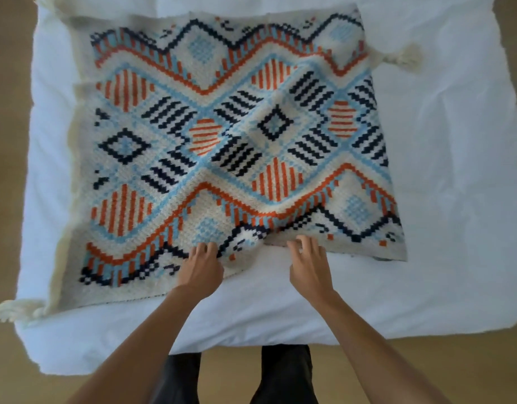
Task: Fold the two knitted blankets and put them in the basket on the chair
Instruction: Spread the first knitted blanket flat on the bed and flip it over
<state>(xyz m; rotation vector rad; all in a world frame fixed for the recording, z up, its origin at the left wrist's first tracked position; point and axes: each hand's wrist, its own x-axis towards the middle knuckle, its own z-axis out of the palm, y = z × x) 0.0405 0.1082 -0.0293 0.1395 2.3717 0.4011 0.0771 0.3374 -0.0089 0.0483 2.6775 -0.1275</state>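
Observation:
A knitted blanket (222,135) with an orange, light-blue and navy diamond pattern on cream lies spread almost flat on the white bed (455,141). Cream tassels hang at its near left corner (9,312) and far right corner (403,58). My left hand (200,266) lies on the near edge, fingers curled into the fabric. My right hand (308,263) grips the same edge a little to the right. The knit bunches up in a small hump between the two hands. The second blanket, the basket and the chair are out of view.
The bed's near edge runs across the lower part of the view, with a tan floor (397,371) below it and along both sides. My dark trouser legs (280,374) stand right against the bed.

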